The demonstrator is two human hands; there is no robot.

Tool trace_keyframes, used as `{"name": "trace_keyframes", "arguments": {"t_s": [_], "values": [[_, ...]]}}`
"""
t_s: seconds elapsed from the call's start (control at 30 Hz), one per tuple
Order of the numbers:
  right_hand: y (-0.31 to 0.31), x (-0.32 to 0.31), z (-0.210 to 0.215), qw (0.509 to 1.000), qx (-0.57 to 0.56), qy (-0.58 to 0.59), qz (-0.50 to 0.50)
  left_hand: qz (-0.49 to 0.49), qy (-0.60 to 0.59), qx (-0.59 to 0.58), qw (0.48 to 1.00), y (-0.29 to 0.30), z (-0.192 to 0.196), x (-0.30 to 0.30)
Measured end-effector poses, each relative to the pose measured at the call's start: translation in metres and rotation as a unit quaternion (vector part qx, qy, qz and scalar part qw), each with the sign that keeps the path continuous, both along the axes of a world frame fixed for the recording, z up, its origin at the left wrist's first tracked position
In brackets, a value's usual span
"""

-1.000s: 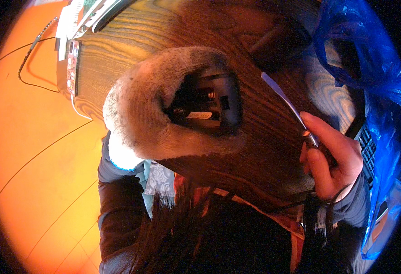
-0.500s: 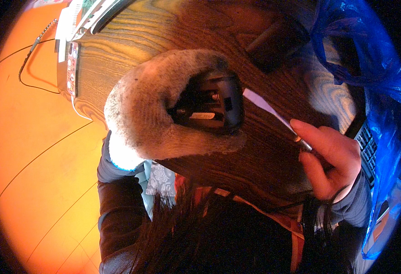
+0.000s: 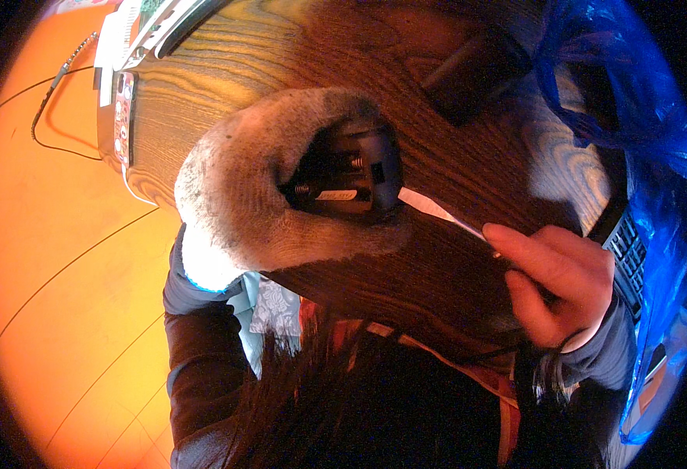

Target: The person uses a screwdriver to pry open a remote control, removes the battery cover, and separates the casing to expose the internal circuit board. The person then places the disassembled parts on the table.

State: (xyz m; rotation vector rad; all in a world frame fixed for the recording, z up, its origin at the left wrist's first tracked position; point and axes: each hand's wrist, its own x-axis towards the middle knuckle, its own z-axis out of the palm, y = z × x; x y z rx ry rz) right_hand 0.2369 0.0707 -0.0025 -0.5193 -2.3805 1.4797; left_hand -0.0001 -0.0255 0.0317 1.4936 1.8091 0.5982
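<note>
My left hand (image 3: 230, 180), in a dirty white knitted glove, is wrapped round a black plastic device (image 3: 390, 160). Its open cavity faces up, showing coil springs and a small pale label, like a battery compartment. Between the fingertips and thumb of my bare right hand (image 3: 558, 281) is a slim metal tool with a flat, spatula-like blade (image 3: 437, 209). The blade's tip lies at the device's lower right edge; whether it touches I cannot tell. My right fingers hide most of the tool's handle.
On the dark wood-grain table (image 3: 335, 47) lies a dark boxy object (image 3: 476, 74) beyond the device. A blue plastic bag (image 3: 633, 117) hangs along the right, near a black slotted object (image 3: 629, 254). A black cable (image 3: 37, 117) crosses the orange surface at left.
My right hand has brought the tool leftward and up, so its blade has gone from just off the device to its edge. The gloved hand and device have shifted slightly left.
</note>
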Motion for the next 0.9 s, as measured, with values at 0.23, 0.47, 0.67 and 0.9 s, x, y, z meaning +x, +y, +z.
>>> {"name": "trace_keyframes", "arguments": {"t_s": [0.23, 0.47, 0.67, 0.9], "values": [[-0.003, 0.000, 0.000, 0.999, 0.050, -0.010, -0.010, -0.008, 0.004, -0.005, 1.000, -0.003, -0.002, -0.003], [-0.001, 0.004, 0.007, 0.990, 0.119, -0.062, 0.041, 0.010, 0.053, -0.041, 0.998, -0.001, 0.000, -0.002], [-0.003, 0.004, 0.007, 0.964, 0.246, -0.083, 0.066, -0.024, 0.144, -0.068, 0.987, 0.002, 0.000, -0.001], [0.001, 0.001, 0.006, 0.976, 0.182, -0.094, 0.067, -0.087, 0.238, -0.022, 0.967, 0.001, -0.008, -0.005]]}}
